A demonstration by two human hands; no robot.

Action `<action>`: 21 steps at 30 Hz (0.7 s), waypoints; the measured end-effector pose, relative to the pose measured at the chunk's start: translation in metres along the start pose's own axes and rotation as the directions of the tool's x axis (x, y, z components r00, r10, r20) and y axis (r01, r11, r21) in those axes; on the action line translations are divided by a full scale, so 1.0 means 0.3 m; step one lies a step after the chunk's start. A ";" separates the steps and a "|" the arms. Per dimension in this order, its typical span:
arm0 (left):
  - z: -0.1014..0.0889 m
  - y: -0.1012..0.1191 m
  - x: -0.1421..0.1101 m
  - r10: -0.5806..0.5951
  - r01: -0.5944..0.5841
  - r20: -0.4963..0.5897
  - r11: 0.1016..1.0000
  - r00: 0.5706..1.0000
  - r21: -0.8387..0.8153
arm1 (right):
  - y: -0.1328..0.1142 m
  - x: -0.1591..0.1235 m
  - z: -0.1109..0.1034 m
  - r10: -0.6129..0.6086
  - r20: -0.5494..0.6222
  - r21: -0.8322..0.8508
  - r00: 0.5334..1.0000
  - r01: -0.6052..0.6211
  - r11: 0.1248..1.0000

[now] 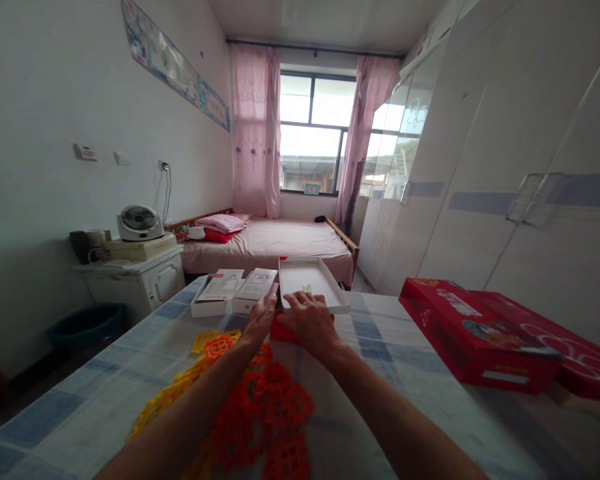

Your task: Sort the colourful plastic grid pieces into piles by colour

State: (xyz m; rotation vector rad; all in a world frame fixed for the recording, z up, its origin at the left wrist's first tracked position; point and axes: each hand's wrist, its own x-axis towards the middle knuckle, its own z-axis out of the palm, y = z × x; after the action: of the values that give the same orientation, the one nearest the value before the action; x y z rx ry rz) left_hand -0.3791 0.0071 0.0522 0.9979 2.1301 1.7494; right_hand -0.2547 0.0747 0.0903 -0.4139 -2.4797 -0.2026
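My left hand (261, 321) is stretched out, fingers straight and close together, beside the right one of two small white printed boxes (256, 283). No object shows in it. My right hand (311, 323) lies with fingers spread over the near edge of a shallow white open box (330, 287). Under and beside that hand is a red flat item (283, 331), partly hidden. A small pale green piece (307, 289) lies inside the white box. The other printed box (223, 283) sits to the left, in a white tray (207, 309). Red, orange and yellow openwork pieces (275, 393) spread below my forearms.
A blue and white checked cloth (375, 333) covers the table. Two red boxes, one with a picture (470, 320) and a flatter one (570, 333), lie at the right. Beyond stand a bed (280, 240), a cabinet with a fan (140, 223) and white wardrobes (480, 147).
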 end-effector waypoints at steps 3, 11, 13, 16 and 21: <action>-0.061 0.014 -0.045 0.018 -0.021 0.055 0.998 0.998 0.057 | -0.012 -0.068 -0.044 0.037 -0.090 0.108 0.995 -0.027 0.994; -0.142 0.005 -0.281 0.252 -0.306 0.204 0.900 0.946 0.309 | 0.326 -0.455 -0.190 0.412 -0.191 -0.084 0.891 -0.433 0.897; -0.124 0.002 -0.369 0.292 -0.374 0.272 0.865 0.917 0.333 | 0.462 -0.554 -0.232 0.537 -0.249 -0.172 0.806 -0.582 0.795; -0.081 0.009 -0.494 0.379 -0.509 0.387 0.798 0.840 0.322 | 0.642 -0.661 -0.308 0.727 -0.323 -0.191 0.605 -0.795 0.577; 0.028 -0.005 -0.607 0.625 -0.777 0.479 0.580 0.616 0.244 | 0.842 -0.734 -0.412 0.953 -0.210 -0.052 0.219 -0.976 0.213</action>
State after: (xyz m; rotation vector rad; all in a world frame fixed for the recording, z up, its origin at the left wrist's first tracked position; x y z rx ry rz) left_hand -0.2387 -0.0982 0.0030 2.3843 2.0310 1.1448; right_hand 0.0670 0.2285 0.0705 -1.8925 -1.5745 0.1020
